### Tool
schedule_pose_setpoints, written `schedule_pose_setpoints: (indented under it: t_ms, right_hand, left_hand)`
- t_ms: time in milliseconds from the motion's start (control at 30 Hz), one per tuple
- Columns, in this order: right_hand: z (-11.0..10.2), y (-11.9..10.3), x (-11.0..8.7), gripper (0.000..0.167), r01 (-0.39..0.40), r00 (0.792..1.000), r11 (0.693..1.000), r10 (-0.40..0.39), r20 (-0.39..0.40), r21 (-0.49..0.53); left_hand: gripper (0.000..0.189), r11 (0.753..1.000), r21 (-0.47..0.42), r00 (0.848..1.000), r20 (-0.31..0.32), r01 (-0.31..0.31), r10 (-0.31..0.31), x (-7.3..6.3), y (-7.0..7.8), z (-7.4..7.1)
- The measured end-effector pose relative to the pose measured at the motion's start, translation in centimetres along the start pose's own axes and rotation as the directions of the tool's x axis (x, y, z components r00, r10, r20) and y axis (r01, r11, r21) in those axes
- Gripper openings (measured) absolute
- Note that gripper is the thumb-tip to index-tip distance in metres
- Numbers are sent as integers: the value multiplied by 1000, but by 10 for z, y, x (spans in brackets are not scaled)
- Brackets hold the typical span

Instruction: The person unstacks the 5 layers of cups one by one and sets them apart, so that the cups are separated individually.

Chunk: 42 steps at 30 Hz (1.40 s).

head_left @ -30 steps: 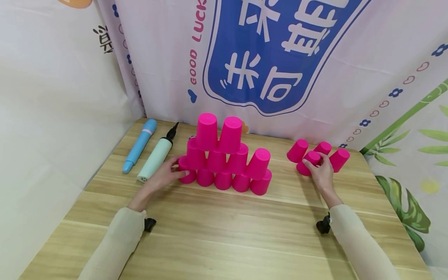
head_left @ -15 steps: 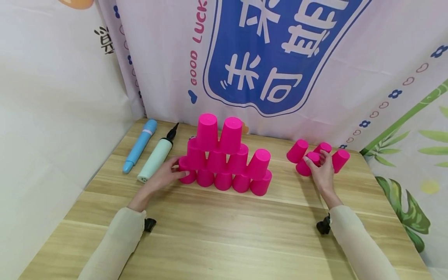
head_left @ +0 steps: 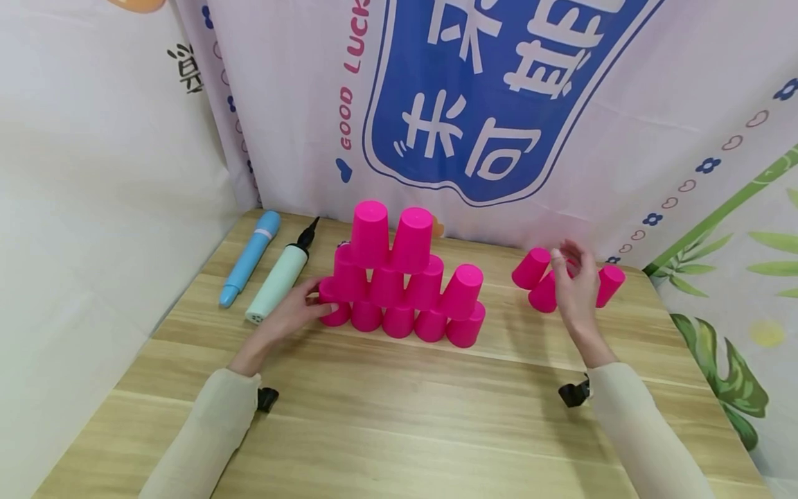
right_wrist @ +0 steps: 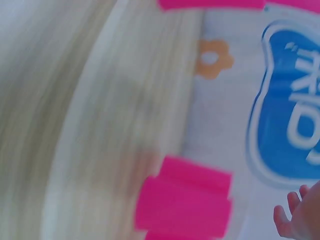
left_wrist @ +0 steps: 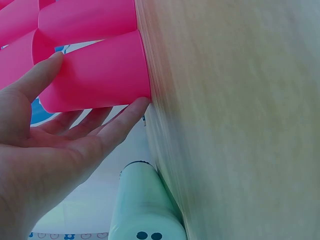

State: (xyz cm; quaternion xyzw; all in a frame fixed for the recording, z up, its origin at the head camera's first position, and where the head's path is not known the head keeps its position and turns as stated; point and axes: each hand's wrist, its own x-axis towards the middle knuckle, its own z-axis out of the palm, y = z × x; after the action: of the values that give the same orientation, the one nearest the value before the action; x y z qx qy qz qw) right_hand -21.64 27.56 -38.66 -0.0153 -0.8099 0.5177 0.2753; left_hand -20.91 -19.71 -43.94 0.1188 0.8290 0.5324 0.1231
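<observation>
Pink upside-down cups form a stacked pyramid (head_left: 397, 322) in the head view, with two cups on top. My left hand (head_left: 293, 308) holds the leftmost bottom cup (left_wrist: 100, 75); in the left wrist view its thumb lies on one side and its fingers on the other. At the right, my right hand (head_left: 576, 287) is raised over several loose pink cups, fingers bent and nothing between them. The front loose cup (head_left: 542, 294) and a left one (head_left: 531, 269) stand beside it; another (head_left: 609, 285) is to its right. One behind is mostly hidden.
A pale green hand pump (head_left: 278, 284) with a black nozzle and a blue pump-like tube (head_left: 249, 260) lie left of the pyramid. A printed cloth (head_left: 293, 104) hangs behind the wooden table (head_left: 399, 416).
My right hand has let go of the front loose cup and risen above the group; that cup stays on the table. My left hand keeps its hold on the bottom-left cup.
</observation>
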Motion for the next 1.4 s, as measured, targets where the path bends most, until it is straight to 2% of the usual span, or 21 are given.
schedule_pose_setpoints:
  t_ms: [167, 367, 567, 800, 1000, 1267, 1400]
  right_hand:
    - [13, -55, -16, 38, 94, 993, 995, -96, 66, 37]
    - [22, -91, -26, 35, 143, 973, 984, -160, 165, 107]
    - [27, -96, -27, 40, 117, 941, 973, -172, 290, 200]
    - [37, -87, -26, 47, 98, 914, 976, -165, 371, 193]
    - [54, -105, -18, 54, 110, 890, 977, -180, 419, 185]
    - [87, -131, -12, 68, 133, 820, 978, -198, 536, 158]
    - [101, -138, -13, 77, 135, 810, 985, -173, 561, 108]
  left_hand:
    - [67, 1000, -4, 1000, 3, 1, -1, 0, 2, 0]
    - [67, 1000, -11, 1000, 4, 5, -5, 1, 5, 0]
    - [67, 1000, -3, 1000, 6, 1, -1, 2, 6, 0]
    - [69, 1000, 1, 1000, 8, -7, 7, 1, 7, 1]
    - [66, 1000, 11, 1000, 4, 4, -4, 2, 5, 0]
    - [67, 1000, 2, 1000, 6, 11, -11, 1, 2, 0]
    - [69, 1000, -12, 1000, 6, 2, -1, -1, 2, 0]
